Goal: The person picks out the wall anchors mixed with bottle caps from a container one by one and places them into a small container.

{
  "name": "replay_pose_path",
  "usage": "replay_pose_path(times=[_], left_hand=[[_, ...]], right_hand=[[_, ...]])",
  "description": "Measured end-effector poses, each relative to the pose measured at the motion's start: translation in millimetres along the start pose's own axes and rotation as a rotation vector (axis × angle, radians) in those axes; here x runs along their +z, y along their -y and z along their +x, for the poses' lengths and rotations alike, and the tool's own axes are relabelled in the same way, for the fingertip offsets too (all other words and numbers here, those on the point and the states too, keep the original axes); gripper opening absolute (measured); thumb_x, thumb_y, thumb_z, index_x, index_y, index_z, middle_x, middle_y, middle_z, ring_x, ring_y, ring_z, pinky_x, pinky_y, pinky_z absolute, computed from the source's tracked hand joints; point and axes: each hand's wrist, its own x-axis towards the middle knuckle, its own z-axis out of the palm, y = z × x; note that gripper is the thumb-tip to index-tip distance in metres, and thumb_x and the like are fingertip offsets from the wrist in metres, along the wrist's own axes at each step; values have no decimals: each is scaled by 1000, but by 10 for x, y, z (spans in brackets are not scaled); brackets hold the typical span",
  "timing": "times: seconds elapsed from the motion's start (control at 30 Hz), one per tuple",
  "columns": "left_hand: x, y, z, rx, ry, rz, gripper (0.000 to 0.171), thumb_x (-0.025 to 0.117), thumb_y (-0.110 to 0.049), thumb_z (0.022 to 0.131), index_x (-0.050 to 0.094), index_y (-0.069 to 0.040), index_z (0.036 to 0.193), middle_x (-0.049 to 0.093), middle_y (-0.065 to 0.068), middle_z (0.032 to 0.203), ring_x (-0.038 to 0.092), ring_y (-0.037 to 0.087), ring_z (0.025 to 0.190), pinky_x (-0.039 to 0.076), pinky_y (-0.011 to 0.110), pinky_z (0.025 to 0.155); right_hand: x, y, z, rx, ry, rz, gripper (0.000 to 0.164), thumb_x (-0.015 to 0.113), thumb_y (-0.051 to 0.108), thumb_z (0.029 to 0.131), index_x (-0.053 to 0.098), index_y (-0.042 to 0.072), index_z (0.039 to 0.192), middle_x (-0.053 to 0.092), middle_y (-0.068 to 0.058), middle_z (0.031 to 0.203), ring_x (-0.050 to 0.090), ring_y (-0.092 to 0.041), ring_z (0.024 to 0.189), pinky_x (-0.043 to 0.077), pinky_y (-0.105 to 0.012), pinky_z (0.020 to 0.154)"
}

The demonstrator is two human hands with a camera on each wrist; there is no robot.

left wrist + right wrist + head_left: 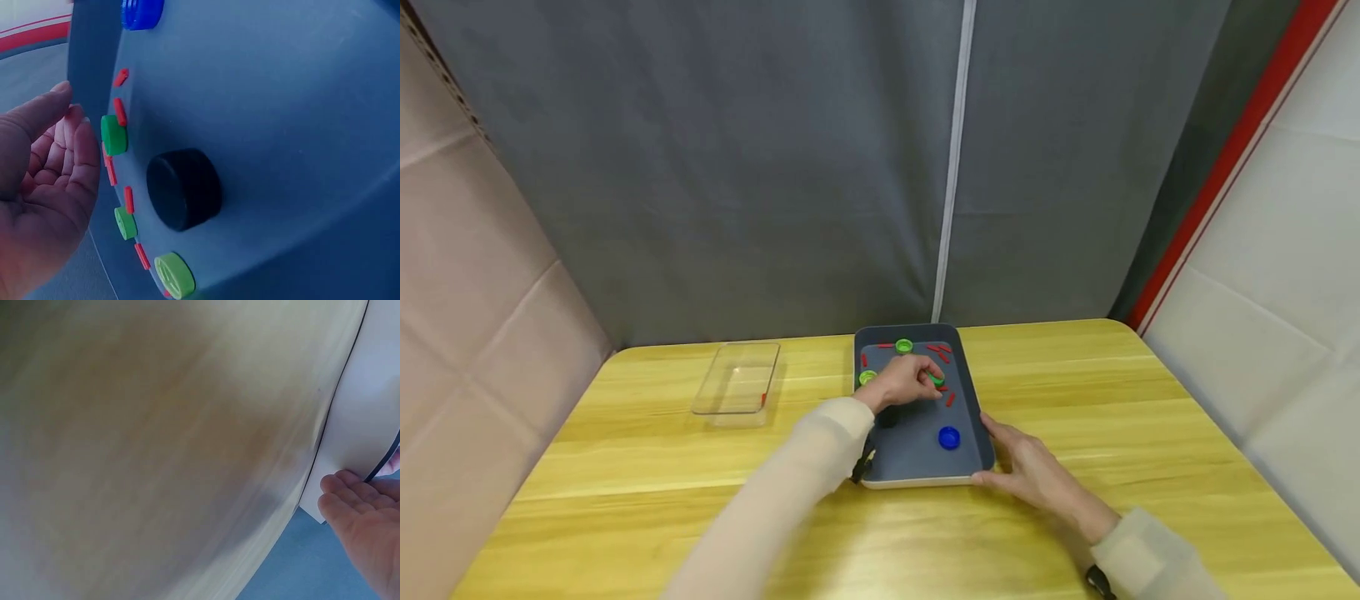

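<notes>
Rectangular dark-grey tray (pixel 910 460), centre of frame; small red sticks (pixel 951 400) and round green plastic caps (pixel 904 346) inside. Left hand (pixel 904 382) above them, fingers bent towards thumb; whether gripping anything, cannot tell. Right hand (pixel 1033 467), fingers extended, touches tray's lower-right corner; light steadying there and precise fingertip pinching seem advisable. Readable writing: none.

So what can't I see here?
Head view: part of the green cap, behind the left hand.
Head view: the red bit in the clear box, too small to identify.
Left wrist view: whether that hand holds anything; curled fingers hide it.
Left wrist view: part of the blue cap, past the top edge.
Right wrist view: part of the right hand, past the right edge.
</notes>
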Motion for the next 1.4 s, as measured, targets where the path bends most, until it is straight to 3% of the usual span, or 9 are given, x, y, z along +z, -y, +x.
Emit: replay_pose_path(times=[0.17, 0.37, 0.9, 1.27, 1.4], left_hand=[[95, -10, 54, -5, 42, 48, 31, 74, -13, 81, 63, -5, 109, 69, 4, 80, 54, 5, 65, 44, 17, 66], [190, -31, 82, -42, 46, 91, 31, 74, -14, 80, 64, -7, 109, 67, 1, 77, 54, 5, 65, 45, 20, 70], [303, -96, 139, -82, 68, 250, 32, 75, -15, 80, 63, -12, 110, 62, -2, 77, 54, 8, 66, 45, 21, 69], [335, -78, 174, 8, 35, 380, 28, 77, -14, 77, 66, -11, 103, 65, -1, 76, 54, 6, 69, 44, 19, 73], [339, -97, 180, 9, 35, 393, 25, 76, -13, 77, 67, -11, 100, 64, -1, 77, 54, 7, 70, 44, 19, 71]], right_hand=[[9, 15, -30, 9, 1, 0, 87, 77, 37, 76, 37, -6, 140, 48, -27, 135, 49, -39, 122, 41, -50, 96], [11, 30, -63, 13, 9, 4, 86, 77, 36, 76, 37, -6, 140, 48, -27, 135, 49, -38, 122, 41, -49, 96], [8, 36, -78, -10, 5, 2, 87, 78, 35, 75, 38, -6, 140, 48, -26, 135, 50, -37, 122, 42, -48, 95], [9, 42, -81, -6, 7, 6, 87, 78, 35, 75, 38, -6, 140, 48, -26, 135, 50, -37, 122, 42, -48, 95], [6, 40, -75, -3, 10, 5, 87, 78, 35, 75, 37, -6, 140, 47, -26, 135, 49, -37, 122, 42, -48, 95]])
